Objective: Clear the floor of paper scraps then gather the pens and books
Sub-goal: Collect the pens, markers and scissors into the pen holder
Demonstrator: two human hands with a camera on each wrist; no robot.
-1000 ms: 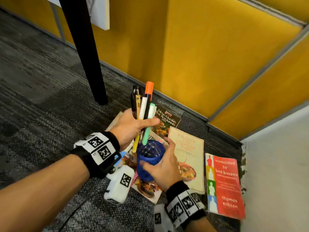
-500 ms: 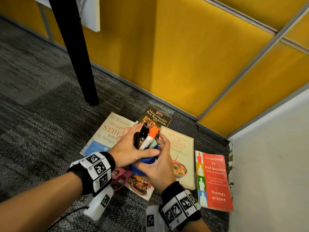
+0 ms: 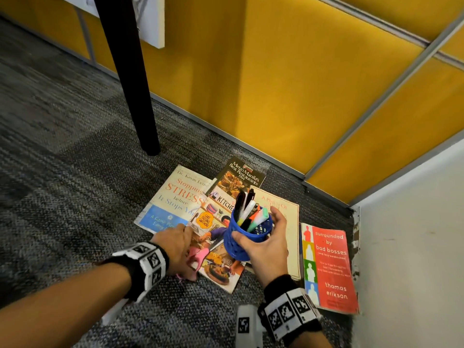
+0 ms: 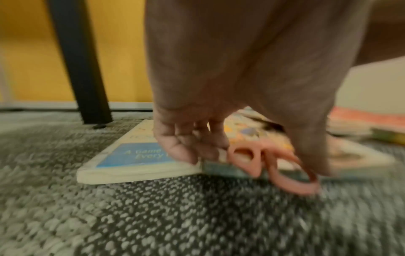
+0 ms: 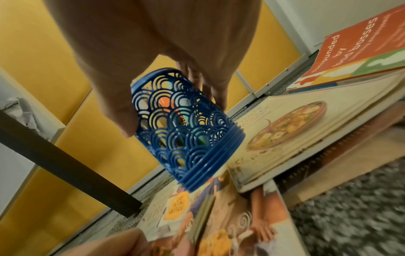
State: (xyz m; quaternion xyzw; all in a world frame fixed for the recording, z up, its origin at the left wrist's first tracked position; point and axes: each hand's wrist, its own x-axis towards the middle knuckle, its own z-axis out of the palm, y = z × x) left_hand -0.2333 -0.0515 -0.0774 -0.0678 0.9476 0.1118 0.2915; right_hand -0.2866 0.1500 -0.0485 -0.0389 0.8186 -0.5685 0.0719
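Note:
My right hand [image 3: 261, 238] grips a blue openwork pen holder [image 3: 241, 244], tilted and raised a little above the books. Several pens and markers [image 3: 247, 212] stand in it. In the right wrist view the thumb and fingers wrap the pen holder [image 5: 186, 138]. My left hand [image 3: 179, 247] reaches down onto the books at a pair of pink scissors [image 3: 198, 257]. The blurred left wrist view shows the fingers [image 4: 192, 147] on one side of the scissors' handles [image 4: 274, 164] and the thumb on the other, not closed on them.
Several books lie spread on the grey carpet: a stress book [image 3: 175, 202], a restaurant guide [image 3: 241, 174], a kitchen magazine [image 3: 218, 270], a cream cookbook [image 3: 288, 222] and a red book [image 3: 329, 267]. A black table leg [image 3: 130, 84] stands behind; a yellow partition [image 3: 276, 84] lies beyond, a white wall at right.
The pens have gone from my left hand into the blue holder. That hand has let go and dropped down and left to the pink scissors. The right hand still holds the holder.

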